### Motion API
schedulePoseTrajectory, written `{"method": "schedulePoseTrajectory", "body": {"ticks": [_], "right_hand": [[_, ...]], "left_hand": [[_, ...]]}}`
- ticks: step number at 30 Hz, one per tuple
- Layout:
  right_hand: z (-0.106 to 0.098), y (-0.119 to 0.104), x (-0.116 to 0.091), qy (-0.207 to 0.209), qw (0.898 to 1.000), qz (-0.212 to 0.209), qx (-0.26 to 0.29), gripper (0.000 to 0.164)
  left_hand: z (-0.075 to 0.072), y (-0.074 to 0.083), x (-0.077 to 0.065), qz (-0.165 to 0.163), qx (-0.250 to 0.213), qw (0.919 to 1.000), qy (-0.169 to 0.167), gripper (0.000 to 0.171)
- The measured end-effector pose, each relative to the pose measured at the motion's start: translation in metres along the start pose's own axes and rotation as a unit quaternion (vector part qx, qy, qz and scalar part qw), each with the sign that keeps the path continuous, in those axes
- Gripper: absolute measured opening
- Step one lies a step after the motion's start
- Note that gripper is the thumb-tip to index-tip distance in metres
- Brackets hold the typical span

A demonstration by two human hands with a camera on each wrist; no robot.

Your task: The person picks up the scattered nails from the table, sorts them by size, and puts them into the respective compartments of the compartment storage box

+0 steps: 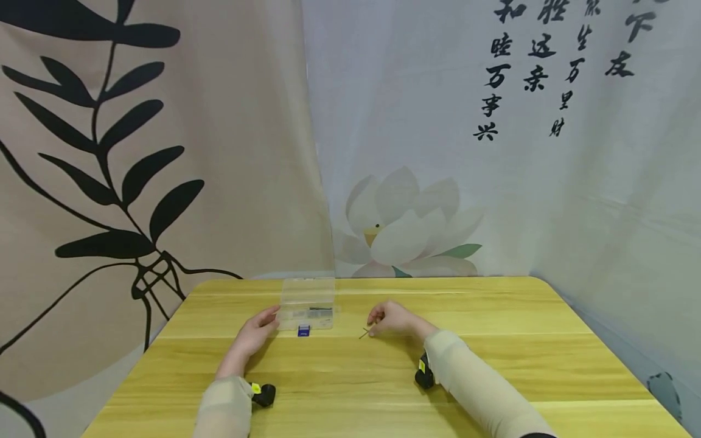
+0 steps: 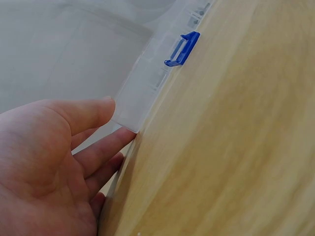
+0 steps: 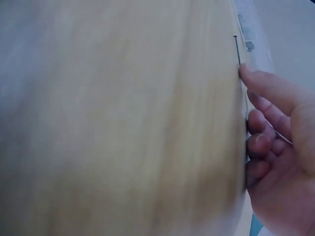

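A clear plastic compartment box [image 1: 305, 322] stands on the table with its transparent lid [image 1: 308, 291] raised at the back. Its blue latch [image 1: 303, 331] hangs at the front. My left hand [image 1: 256, 333] touches the box's left end, fingers fairly straight, the thumb at the corner in the left wrist view. To the right of the box, my right hand [image 1: 395, 319] pinches a thin dark nail [image 3: 236, 46] near the tabletop, its flat head pointing away from the fingers. In the head view a second thin line crosses it; whether that is another nail or a shadow, I cannot tell.
Dark thin pieces [image 1: 320, 308] lie in a rear compartment of the box. The wooden table [image 1: 339, 389] reaches back to a printed cloth [image 1: 246, 152]. Black wrist cameras [image 1: 265, 395] sit on the inner sides of both sleeves.
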State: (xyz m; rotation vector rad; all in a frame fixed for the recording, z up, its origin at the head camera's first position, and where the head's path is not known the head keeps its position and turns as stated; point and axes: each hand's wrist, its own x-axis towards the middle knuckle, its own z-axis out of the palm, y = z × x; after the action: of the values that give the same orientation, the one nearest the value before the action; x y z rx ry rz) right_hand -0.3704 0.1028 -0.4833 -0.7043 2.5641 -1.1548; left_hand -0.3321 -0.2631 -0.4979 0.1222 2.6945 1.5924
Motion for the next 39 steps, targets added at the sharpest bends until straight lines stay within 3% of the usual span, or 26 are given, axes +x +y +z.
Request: {"method": "schedulePoseTrajectory", "body": {"ticks": [22,39], "right_hand": [[0.0043,0.0,-0.0006,0.047,0.998,-0.004,0.042,0.017],[0.0057,-0.0001,0.0001,0.065,0.998,-0.003,0.021,0.004]], "left_hand": [[-0.002,-0.0004,-0.0007,0.003,0.005,1.0,-0.006,0.047],[-0.0015,-0.0017,0.0003,0.005,0.009,0.9999,-0.005,0.047]]}}
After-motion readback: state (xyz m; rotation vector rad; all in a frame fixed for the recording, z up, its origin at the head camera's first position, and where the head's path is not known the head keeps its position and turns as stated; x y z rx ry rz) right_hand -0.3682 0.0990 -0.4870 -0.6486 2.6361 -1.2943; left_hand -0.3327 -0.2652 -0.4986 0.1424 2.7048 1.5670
